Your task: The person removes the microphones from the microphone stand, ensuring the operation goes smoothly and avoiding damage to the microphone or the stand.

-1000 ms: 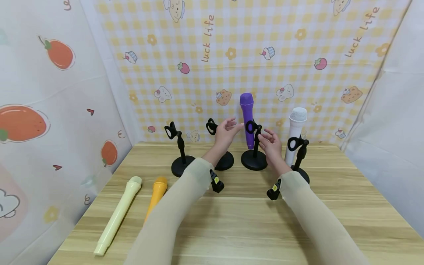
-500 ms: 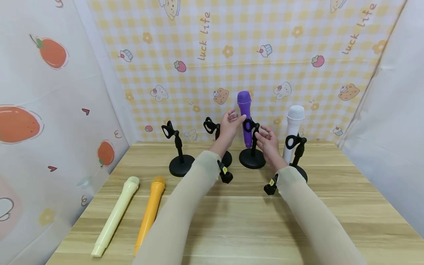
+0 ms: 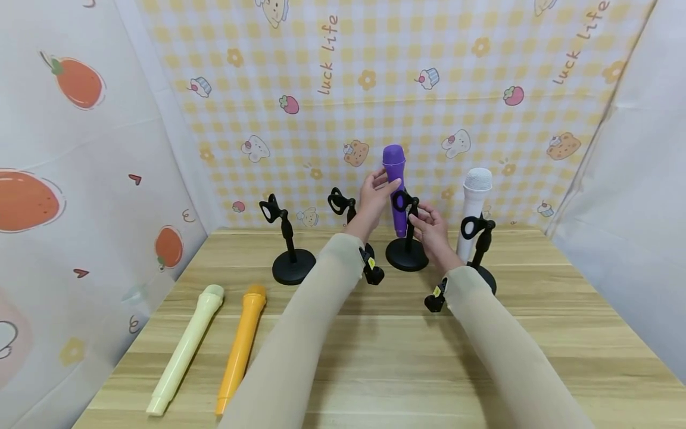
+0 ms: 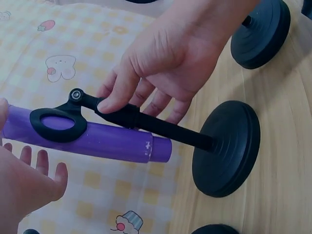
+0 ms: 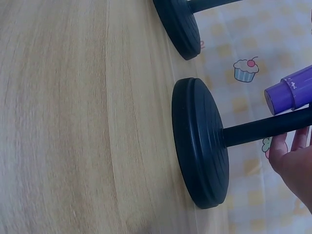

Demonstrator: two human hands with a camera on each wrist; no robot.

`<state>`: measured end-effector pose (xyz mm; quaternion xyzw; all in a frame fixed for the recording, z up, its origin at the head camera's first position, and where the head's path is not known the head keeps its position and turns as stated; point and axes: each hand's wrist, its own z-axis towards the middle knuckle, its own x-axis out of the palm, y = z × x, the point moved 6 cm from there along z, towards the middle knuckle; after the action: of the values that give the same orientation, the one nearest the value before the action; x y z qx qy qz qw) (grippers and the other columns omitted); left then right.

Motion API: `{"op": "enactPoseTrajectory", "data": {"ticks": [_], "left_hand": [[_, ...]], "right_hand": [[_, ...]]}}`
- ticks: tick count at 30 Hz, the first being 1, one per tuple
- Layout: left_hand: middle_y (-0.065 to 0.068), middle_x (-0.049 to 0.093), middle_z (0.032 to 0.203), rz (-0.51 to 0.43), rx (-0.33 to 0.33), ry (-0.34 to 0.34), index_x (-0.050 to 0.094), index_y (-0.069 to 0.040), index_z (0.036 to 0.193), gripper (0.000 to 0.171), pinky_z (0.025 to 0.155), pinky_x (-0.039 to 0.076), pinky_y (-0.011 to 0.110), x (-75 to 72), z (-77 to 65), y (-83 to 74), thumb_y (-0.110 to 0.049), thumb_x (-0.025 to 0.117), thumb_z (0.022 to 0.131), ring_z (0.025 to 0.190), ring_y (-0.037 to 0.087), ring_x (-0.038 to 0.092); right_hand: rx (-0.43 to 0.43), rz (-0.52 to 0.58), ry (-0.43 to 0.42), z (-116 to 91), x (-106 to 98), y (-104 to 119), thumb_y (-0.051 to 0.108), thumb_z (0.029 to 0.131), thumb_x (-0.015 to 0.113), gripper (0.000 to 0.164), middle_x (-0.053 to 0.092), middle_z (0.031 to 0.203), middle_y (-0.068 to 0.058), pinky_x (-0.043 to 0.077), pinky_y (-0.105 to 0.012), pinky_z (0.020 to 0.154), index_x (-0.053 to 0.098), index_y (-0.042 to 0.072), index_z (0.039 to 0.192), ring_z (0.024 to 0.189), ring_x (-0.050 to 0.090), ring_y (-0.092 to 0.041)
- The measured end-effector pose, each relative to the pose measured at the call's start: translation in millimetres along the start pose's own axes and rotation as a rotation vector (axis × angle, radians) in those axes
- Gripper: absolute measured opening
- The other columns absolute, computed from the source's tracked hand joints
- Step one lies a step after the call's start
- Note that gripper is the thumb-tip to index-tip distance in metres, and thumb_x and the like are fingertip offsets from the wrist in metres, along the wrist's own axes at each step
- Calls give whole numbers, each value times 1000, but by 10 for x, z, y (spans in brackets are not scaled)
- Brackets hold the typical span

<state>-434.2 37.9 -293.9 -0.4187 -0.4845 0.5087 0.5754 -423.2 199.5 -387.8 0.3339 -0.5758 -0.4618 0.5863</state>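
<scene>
A purple microphone (image 3: 393, 156) sits through the ring clip of a black microphone stand (image 3: 407, 256), its head up and its lower end above the round base. My left hand (image 3: 372, 201) is at the microphone's upper body, thumb across its front and index finger reaching behind; the other fingers (image 4: 42, 158) extend loosely in the left wrist view. My right hand (image 3: 435, 238) pinches the stand's upright just below the clip, thumb in front and fingers behind. Only part of that hand shows at the right edge of the right wrist view.
A white microphone (image 3: 476, 182) stands in another stand (image 3: 484, 241) at right. Two stands with vacant clips, one at far left (image 3: 289, 262) and one behind my left wrist (image 3: 339, 201), line the back. A cream microphone (image 3: 184, 351) and an orange microphone (image 3: 241, 351) lie front left.
My left hand has moved right and up to the purple microphone, its thumb now across the body. My right hand stays at the stand. The head view has shifted slightly.
</scene>
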Motion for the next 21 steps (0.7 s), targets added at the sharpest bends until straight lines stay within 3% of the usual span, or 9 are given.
{"op": "enactPoseTrajectory", "data": {"ticks": [6, 15, 21], "left_hand": [[2, 58, 126, -37, -12, -11, 50, -16, 139, 58, 97, 45, 34, 49, -12, -15, -25, 75, 88, 113, 18, 57], [4, 58, 128, -23, -20, -33, 51, -14, 139, 54, 98, 45, 35, 80, 12, 4, -21, 73, 89, 113, 19, 59], [3, 60, 126, -19, -26, -48, 53, -15, 137, 53, 97, 46, 33, 99, 16, 1, -20, 74, 89, 112, 18, 59]], "right_hand": [[-11, -4, 14, 13, 2, -5, 6, 90, 69, 32, 62, 97, 0, 47, -34, 74, 57, 16, 118, 81, 61, -12], [-11, -5, 34, 6, -6, -23, 4, 89, 70, 38, 61, 95, 1, 47, -36, 78, 54, 12, 122, 82, 60, -11], [-7, -23, 26, 13, -29, -12, 5, 90, 70, 29, 61, 98, 1, 46, -37, 81, 59, 18, 114, 84, 60, -11]]}}
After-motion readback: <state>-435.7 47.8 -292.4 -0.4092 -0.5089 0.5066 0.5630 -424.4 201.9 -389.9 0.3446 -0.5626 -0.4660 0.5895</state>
